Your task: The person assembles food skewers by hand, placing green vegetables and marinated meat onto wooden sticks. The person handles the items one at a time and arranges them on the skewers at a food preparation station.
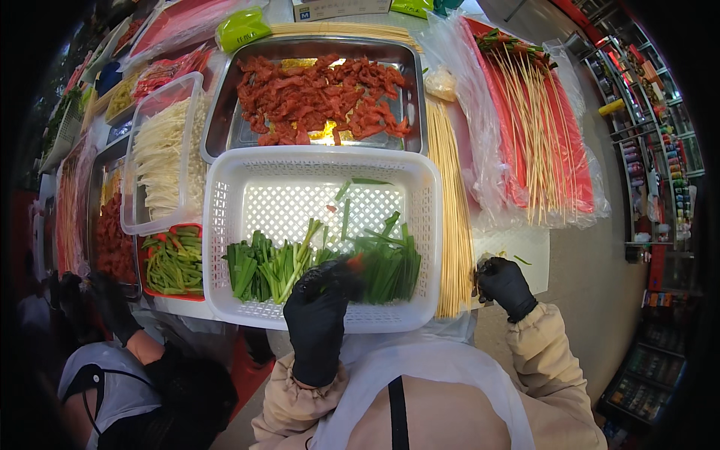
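Observation:
My left hand (322, 315), in a black glove, is at the near side of a white perforated plastic basket (323, 157). Its fingers close around a small piece of red meat, partly blurred. Under and beside it in the basket lie cut green leafy stalks (388, 270). My right hand (506, 286), also black-gloved, is curled at the near ends of a bundle of bamboo skewers (447, 225); whether it grips one cannot be told. Sliced red meat (320, 95) fills a metal tray (415, 101) behind the basket.
Enoki mushrooms (163, 157) in a clear container and green vegetable pieces (174, 261) in a red tray stand left. Loaded skewers (531, 124) lie on red plastic at right. A co-worker's gloved hand (109, 304) is at lower left. Shelves (647, 140) stand beyond the right.

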Demonstrator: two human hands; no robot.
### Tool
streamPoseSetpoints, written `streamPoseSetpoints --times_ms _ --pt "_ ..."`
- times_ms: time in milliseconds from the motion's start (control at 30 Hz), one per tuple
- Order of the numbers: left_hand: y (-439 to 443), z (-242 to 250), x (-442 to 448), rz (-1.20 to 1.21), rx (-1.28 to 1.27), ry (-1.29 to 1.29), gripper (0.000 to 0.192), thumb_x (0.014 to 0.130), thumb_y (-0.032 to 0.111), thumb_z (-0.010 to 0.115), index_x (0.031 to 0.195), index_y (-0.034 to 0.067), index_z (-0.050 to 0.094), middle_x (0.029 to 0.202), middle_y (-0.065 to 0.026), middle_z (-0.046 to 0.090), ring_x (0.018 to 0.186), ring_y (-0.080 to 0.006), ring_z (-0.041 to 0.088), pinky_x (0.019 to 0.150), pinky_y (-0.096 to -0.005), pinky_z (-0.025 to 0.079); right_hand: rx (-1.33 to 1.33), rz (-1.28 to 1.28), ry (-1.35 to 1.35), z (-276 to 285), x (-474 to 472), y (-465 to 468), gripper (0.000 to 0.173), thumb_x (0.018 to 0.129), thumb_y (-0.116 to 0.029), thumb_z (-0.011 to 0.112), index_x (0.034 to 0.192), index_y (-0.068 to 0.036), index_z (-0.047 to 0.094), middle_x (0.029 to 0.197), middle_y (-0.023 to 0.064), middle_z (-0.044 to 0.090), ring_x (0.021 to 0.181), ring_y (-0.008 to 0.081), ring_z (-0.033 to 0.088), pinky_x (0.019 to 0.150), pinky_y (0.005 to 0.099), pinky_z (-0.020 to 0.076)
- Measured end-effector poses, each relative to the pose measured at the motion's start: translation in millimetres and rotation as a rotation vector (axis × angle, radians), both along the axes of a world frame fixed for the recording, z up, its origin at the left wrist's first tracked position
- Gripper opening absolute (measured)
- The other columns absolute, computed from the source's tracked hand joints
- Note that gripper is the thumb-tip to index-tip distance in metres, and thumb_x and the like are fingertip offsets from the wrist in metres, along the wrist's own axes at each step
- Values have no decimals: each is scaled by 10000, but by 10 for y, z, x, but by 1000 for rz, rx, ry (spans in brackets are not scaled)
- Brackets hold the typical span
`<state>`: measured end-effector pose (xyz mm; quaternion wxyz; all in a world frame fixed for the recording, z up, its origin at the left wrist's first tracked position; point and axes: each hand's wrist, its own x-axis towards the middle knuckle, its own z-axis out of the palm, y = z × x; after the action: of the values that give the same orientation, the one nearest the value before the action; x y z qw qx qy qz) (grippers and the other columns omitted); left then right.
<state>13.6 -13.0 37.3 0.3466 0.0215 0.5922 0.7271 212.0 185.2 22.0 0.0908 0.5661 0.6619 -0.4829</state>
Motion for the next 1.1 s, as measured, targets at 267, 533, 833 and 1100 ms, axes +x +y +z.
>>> streamPoseSetpoints --times_ms 267,533,833,1100 --pt "-38 71 -72 -150 -26 244 268 761 -80 483 1011 -29 563 933 -100 605 768 -160 586 705 -262 477 -312 -181 390 66 39 -18 90 741 -57 562 780 20 538 612 71 542 473 141 531 445 236 423" --pt "-82 -51 -37 -25 143 129 265 790 -74 467 1047 -51 524 964 -123 591 805 -176 583 739 -282 483 -463 -283 604 330 -191 -267 200 708 -45 599 885 -4 512 735 74 544 561 143 529 458 240 434" --pt "-67 32 -22 113 169 10 158 797 -17 497 943 -31 555 845 -74 573 704 -155 550 662 -268 458 -734 42 873 565 -851 -674 242 690 55 609 898 14 490 775 140 565 599 239 591 522 330 488" --pt "-92 171 -49 231 123 -82 110 797 -6 507 884 -23 572 744 -48 578 633 -110 531 589 -230 440 613 585 904 597 -1204 -910 246 622 50 641 815 -45 521 776 105 569 660 216 591 567 304 482"
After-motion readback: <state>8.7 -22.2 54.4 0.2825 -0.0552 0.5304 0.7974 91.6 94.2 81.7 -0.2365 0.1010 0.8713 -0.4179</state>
